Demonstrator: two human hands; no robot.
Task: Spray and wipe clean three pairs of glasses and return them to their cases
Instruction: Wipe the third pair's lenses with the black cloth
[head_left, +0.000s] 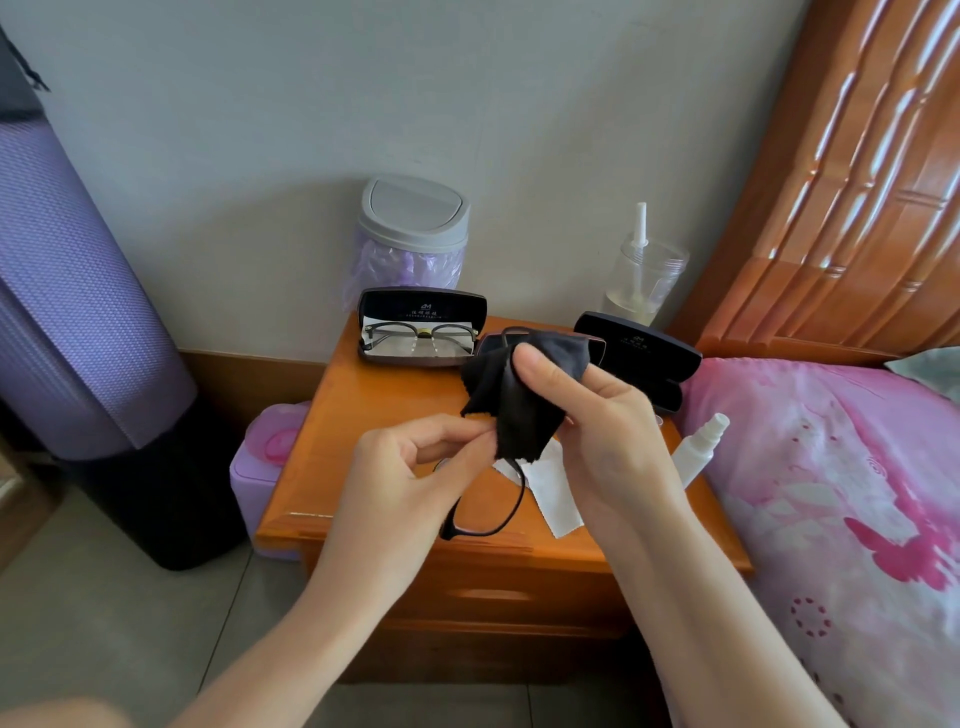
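Black cloth draped over one lens of the dark-framed glasses, which are held in the air above the wooden surface. Right hand: grip clamped on the cloth, thumb on top and fingers behind, the covered lens apparently pressed between them. Left hand: grip closed in a pinch of thumb and forefinger at the cloth's lower edge, where the frame emerges; the exact part pinched is hidden. The uncovered lens hangs below the left hand, clear of the surface.

At the back left, an open case holds a second pair on a pale lining. At the back right, a black case stands open and appears empty. Between them a third case shows only its maroon rim behind the cloth; its contents cannot be told. A white spray bottle lies on its side near the right edge, and a white wipe lies flat beneath the hands.

Step in hand, by judgement: wiping. The next move probably calls for shifting the cloth to the bare lens with light pressure, steadying the frame by its rim, then folding the arms and laying the pair in an open case
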